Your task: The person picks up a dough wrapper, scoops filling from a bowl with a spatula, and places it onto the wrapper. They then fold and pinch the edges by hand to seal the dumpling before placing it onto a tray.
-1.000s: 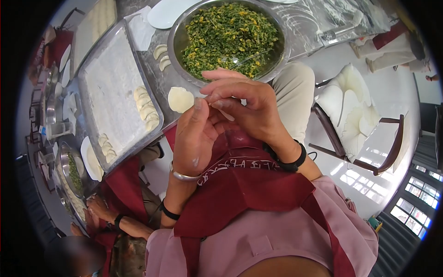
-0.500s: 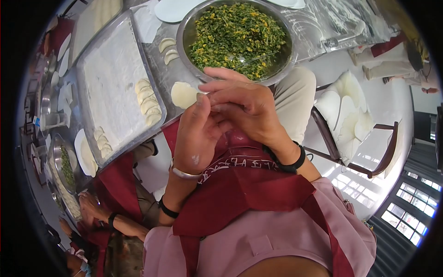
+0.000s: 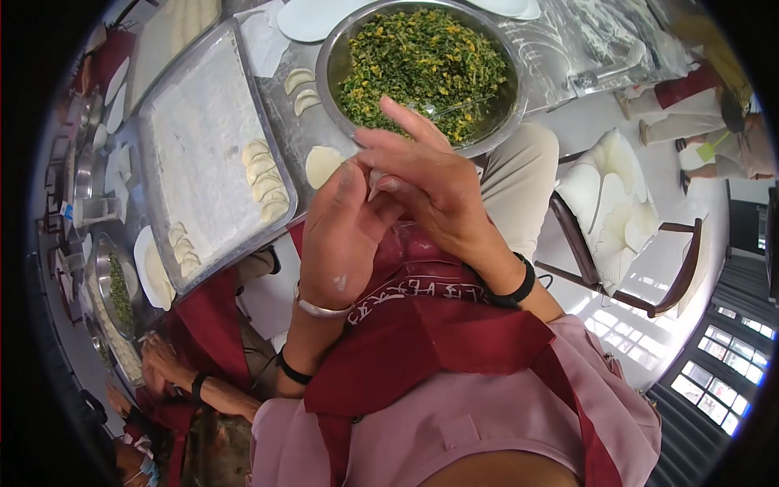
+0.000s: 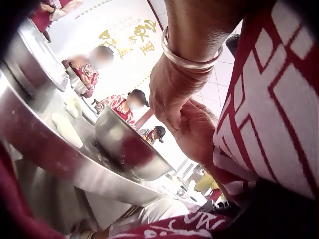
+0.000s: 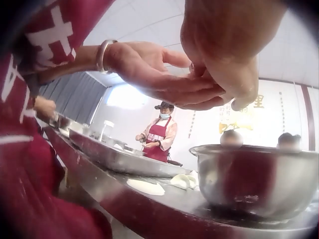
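In the head view my left hand [image 3: 337, 231] and right hand [image 3: 438, 183] meet in front of the apron. Between their fingertips shows a small pale edge of a dumpling [image 3: 374, 183]; the rest of it is hidden by the fingers. My left hand holds it from below with the thumb up, and my right hand pinches it from above, its outer fingers spread. The right wrist view shows the left hand [image 5: 149, 72] palm up under the right hand [image 5: 222, 55]. A round dough wrapper [image 3: 324, 166] lies on the table just beyond the left thumb.
A steel bowl [image 3: 329, 61] of chopped green and yellow filling [image 3: 422, 65] stands ahead. Two dumplings [image 3: 303, 91] lie beside it. Left is a floured tray [image 3: 207, 105] with rows of dumplings [image 3: 265, 180]. A chair [image 3: 608, 207] stands right; another person's hands [image 3: 166, 361] work at left.
My right hand's outer fingers have lifted and spread, and a pale dough edge now shows between the fingertips. The hands stay together; the view has shifted slightly.
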### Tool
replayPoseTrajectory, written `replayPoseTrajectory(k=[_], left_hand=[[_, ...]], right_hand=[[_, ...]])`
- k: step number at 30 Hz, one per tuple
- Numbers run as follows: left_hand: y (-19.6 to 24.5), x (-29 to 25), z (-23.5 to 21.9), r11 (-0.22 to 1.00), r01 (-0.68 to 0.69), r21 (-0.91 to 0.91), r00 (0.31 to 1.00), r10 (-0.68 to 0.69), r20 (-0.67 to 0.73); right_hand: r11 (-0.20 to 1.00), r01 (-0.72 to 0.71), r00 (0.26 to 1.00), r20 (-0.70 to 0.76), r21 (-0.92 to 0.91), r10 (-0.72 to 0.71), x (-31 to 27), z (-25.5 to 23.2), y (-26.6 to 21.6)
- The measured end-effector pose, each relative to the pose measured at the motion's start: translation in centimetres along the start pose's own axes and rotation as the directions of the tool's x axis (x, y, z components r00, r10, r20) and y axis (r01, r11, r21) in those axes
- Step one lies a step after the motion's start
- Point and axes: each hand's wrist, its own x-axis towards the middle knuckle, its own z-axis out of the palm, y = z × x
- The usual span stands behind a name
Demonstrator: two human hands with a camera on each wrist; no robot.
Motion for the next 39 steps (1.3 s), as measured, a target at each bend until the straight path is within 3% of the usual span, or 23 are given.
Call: replayPoseTrajectory(k=[3, 5, 8, 11, 14, 18, 19, 20, 25, 28, 32, 37, 39], left_hand=[[0.1, 0.3, -0.2, 0.996, 0.038, -0.076, 0.999, -0.041, -0.031], [0.6, 0.5, 0.6, 0.989, 0.091, -0.113, 0.994, -0.097, -0.049], [0.5, 0.7, 0.7, 0.908, 0.160, -0.388, 0.987, -0.152, 0.051], [0.1, 0.9, -0.3, 0.857, 0.192, -0.479, 0.978, -0.124, 0.169], [0.1, 1.1, -0.9, 0.913, 0.131, -0.386, 0.991, -0.127, 0.037], [2.4, 0.9, -2.5, 0.999, 0.029, 0.038, 0.998, -0.026, -0.063], [3.1, 1.1, -3.7, 1.000, 0.010, 0.027, 0.995, -0.007, -0.096], [4.0, 1.2, -4.8, 0.992, 0.000, 0.129, 0.990, 0.018, -0.142], [9.5, 2.8, -10.7, 0.845, 0.058, 0.531, 0.935, 0.141, -0.326], [11.5, 5.0, -16.1, 0.665, 0.052, 0.745, 0.880, 0.323, -0.349], [12.2, 7.7, -20.7, 0.566, 0.115, 0.817, 0.846, 0.375, -0.379], [10.8, 9.7, -22.7, 0.535, 0.129, 0.835, 0.860, 0.358, -0.363], [10.2, 9.9, -22.9, 0.471, 0.174, 0.865, 0.866, 0.344, -0.362]], right_hand=[[0.990, -0.098, 0.983, -0.147, 0.104, 0.112, 0.4, 0.4, -1.0], [0.995, -0.100, 0.982, -0.157, 0.015, 0.101, 0.3, 0.2, -1.1], [0.987, -0.046, 0.990, -0.139, -0.151, 0.025, -0.3, 0.1, -0.3], [0.969, -0.032, 0.995, -0.100, -0.246, 0.008, -0.3, -0.1, -0.1], [0.979, -0.109, 0.991, -0.096, -0.173, 0.093, -0.2, -0.2, -1.0], [0.972, -0.196, 0.978, -0.098, -0.130, 0.184, -1.5, -1.7, -1.3], [0.970, -0.214, 0.974, -0.106, -0.118, 0.202, -2.1, -2.0, -1.1], [0.966, -0.234, 0.968, -0.115, -0.109, 0.221, -2.7, -2.4, -1.0], [0.950, -0.303, 0.947, -0.132, -0.075, 0.292, -4.9, -3.7, -1.2], [0.931, -0.355, 0.931, -0.115, -0.082, 0.345, -5.7, -4.2, -2.0], [0.907, -0.407, 0.912, -0.105, -0.107, 0.396, -6.7, -4.4, -2.4], [0.885, -0.455, 0.888, -0.119, -0.096, 0.444, -7.5, -4.2, -2.3], [0.882, -0.462, 0.885, -0.113, -0.093, 0.452, -7.6, -4.2, -2.4]])
